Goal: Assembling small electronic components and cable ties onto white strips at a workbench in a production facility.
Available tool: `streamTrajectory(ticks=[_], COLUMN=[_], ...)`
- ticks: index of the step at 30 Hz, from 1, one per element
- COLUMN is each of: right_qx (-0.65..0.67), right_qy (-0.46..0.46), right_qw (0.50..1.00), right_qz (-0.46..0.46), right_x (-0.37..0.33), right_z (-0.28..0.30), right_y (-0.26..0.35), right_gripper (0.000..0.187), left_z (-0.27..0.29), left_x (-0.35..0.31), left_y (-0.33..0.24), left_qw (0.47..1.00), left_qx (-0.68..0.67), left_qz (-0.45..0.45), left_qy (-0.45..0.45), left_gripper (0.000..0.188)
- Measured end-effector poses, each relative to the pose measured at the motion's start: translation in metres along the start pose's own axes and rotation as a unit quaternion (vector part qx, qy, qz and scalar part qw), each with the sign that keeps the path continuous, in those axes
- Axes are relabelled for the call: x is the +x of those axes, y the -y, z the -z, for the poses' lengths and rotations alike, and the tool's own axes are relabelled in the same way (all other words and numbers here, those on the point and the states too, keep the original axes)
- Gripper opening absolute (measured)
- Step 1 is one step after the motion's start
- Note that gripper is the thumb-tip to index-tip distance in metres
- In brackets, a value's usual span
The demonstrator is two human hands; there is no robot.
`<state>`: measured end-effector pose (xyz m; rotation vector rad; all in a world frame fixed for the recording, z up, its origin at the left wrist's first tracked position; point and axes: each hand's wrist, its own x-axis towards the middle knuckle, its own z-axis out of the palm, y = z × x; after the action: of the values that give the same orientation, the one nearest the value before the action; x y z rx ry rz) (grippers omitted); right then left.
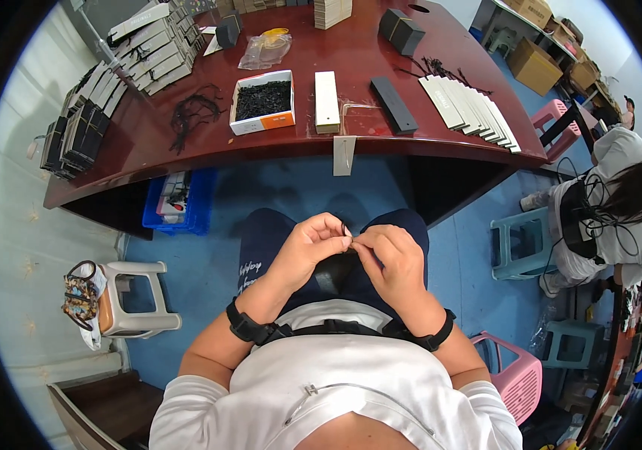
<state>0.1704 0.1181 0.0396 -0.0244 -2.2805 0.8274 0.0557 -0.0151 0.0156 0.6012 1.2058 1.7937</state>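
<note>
My left hand (310, 244) and my right hand (394, 259) meet above my lap, fingertips pinched together. Between them shows a thin black cord (344, 228), mostly hidden by the fingers. Ahead on the dark red table (291, 154) stands a white box with an orange edge (240, 125), filled with small black pieces (262, 100). Beside it lies a stack of long cream cards (326, 97), then a stack of black cards (393, 105). One pale card with a small hole (344, 156) hangs over the table's near edge.
Fanned cream cards (465, 111) and loose black cords (444, 71) lie at the right; more cords (195, 112) lie left. Bundled cards (81, 135) pile up far left. A blue crate (199, 214) sits beneath the table. Stools (141, 300) and another person (598, 202) flank me.
</note>
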Motion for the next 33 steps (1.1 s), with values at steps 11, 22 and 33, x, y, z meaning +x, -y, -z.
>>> streamTrajectory(ticks=[11,22,33], right_qx=[0.154,0.321,0.517], right_qy=[0.02,0.026,0.099], right_qw=[0.975,0.914,0.788], right_qz=[-0.159,-0.245,-0.318], right_x=[-0.005,-0.006,-0.012], right_z=[-0.002,-0.008,-0.018], right_y=[-0.01,-0.016,-0.029], right_gripper=[0.014,0.009,0.013], left_z=[0.004,-0.007,-0.013], left_x=[0.0,0.005,0.003], left_y=[0.013,0.01,0.007], left_qw=[0.991,0.996,0.956], left_qx=[-0.132,-0.041,0.192], left_qz=[0.035,-0.06,-0.2], left_qy=[0.007,-0.061,-0.093], left_gripper=[0.014,0.02,0.018])
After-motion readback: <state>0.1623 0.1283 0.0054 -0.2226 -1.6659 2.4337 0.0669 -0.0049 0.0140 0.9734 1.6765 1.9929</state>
